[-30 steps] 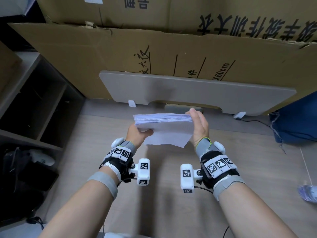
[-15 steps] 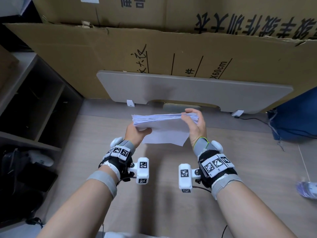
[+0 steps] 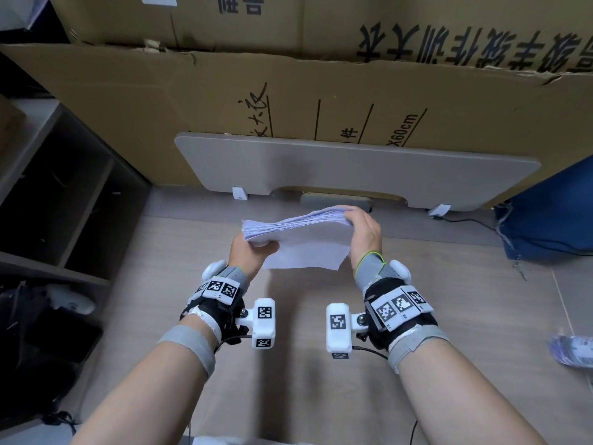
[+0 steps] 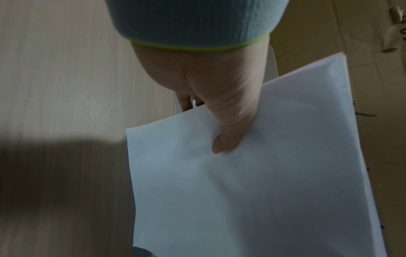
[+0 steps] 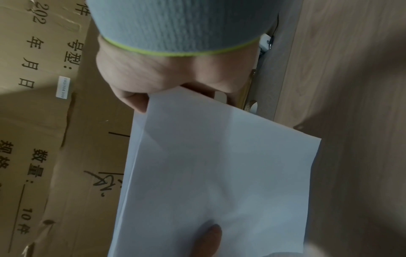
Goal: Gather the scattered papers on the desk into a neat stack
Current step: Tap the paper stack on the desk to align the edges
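Observation:
A stack of white papers (image 3: 305,248) stands on its long edge just above the wooden desk (image 3: 288,364), held between both hands. My left hand (image 3: 253,252) grips its left end, with the thumb pressed on the near sheet (image 4: 252,173). My right hand (image 3: 362,229) curls its fingers over the top right corner. In the right wrist view the papers (image 5: 219,165) run out from the right palm (image 5: 153,78). The upper edge looks fairly even and rises slightly toward the right. The fingers behind the stack are hidden.
Large cardboard boxes (image 3: 321,91) stand behind the desk, with a grey board (image 3: 353,168) leaning against them. A dark shelf unit (image 3: 64,194) is on the left and blue cloth (image 3: 552,213) on the right. A plastic-wrapped item (image 3: 574,348) lies at the desk's right edge.
My right hand went from lying flat against the stack's right end to curling over its top right corner. The stack's right end has risen a little. The left hand kept its grip.

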The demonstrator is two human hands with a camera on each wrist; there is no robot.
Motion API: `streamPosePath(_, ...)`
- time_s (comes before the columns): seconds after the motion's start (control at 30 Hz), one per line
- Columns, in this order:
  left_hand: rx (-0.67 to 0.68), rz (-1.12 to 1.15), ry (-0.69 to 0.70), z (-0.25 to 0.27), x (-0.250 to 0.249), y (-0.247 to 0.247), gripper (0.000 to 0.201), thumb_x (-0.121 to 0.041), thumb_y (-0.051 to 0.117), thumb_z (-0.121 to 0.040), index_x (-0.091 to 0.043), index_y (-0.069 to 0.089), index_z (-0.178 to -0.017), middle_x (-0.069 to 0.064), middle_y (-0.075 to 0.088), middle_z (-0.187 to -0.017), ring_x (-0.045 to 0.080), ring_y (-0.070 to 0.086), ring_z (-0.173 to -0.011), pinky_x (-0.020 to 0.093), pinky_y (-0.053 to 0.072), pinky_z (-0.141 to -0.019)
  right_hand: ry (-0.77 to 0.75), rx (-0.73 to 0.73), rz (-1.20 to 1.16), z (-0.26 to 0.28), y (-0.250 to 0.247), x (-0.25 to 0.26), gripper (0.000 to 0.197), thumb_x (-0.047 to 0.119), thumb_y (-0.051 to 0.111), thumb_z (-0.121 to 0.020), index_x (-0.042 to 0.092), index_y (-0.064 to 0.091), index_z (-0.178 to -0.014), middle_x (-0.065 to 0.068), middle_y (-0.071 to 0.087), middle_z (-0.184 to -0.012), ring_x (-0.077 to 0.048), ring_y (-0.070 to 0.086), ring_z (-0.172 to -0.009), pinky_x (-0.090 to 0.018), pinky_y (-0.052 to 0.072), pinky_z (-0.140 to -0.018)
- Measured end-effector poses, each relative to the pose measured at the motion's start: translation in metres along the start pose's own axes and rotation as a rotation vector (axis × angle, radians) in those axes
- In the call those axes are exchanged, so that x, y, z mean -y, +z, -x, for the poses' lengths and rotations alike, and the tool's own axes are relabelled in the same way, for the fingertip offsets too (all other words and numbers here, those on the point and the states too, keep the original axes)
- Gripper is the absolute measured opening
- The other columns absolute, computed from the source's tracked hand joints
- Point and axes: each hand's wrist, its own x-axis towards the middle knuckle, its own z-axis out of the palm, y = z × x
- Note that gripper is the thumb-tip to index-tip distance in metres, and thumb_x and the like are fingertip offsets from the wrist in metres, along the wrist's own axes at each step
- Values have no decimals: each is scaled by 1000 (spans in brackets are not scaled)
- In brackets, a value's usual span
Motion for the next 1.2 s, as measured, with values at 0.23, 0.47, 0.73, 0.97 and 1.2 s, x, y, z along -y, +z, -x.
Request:
streamPosePath(0.23, 0, -6, -14, 2, -2, -1, 25, -4, 77, -76, -19, 68, -92, 4, 70, -91, 21, 62, -80, 32, 51, -75, 111, 9, -66, -4, -4, -1, 47, 31, 37, -69, 14, 79, -83, -9, 71, -82, -28, 59, -80, -37, 44, -78)
streamPosePath(0.47, 1, -21, -17, 3, -2, -2, 26, -4, 77, -75, -23, 66, -89, 5, 70, -92, 24, 63, -83, 37, 52, -79, 178, -3, -43, -4, -6, 2, 51, 33, 35, -69, 17, 80, -87, -15, 75, -93, -28, 60, -79, -37, 48, -78)
streamPosePath(0.73, -1, -9, -12, 4, -5, -2, 30, -2, 77, -75, -27, 62, -85, 5, 68, -93, 24, 61, -83, 37, 51, -79, 222, -29, -52, -3, -4, 5, 51, 36, 38, -65, 15, 80, -86, -11, 77, -92, -32, 63, -83, -45, 54, -85)
streamPosePath(0.97, 4, -11, -2, 4, -5, -2, 32, -1, 76, -76, -28, 62, -83, 4, 67, -90, 24, 61, -83, 38, 52, -80, 251, -13, -102, -2, -6, 8, 50, 30, 38, -70, 9, 79, -88, -14, 76, -94, -29, 63, -77, -35, 52, -73)
streamPosePath(1.2, -2, -2, -29, 2, -2, -2, 26, -4, 77, -74, -23, 66, -87, 5, 70, -91, 23, 63, -83, 38, 53, -80, 211, -22, -47, 0, -5, 11, 47, 27, 38, -69, 16, 79, -90, -8, 76, -101, -37, 64, -104, -50, 48, -100)
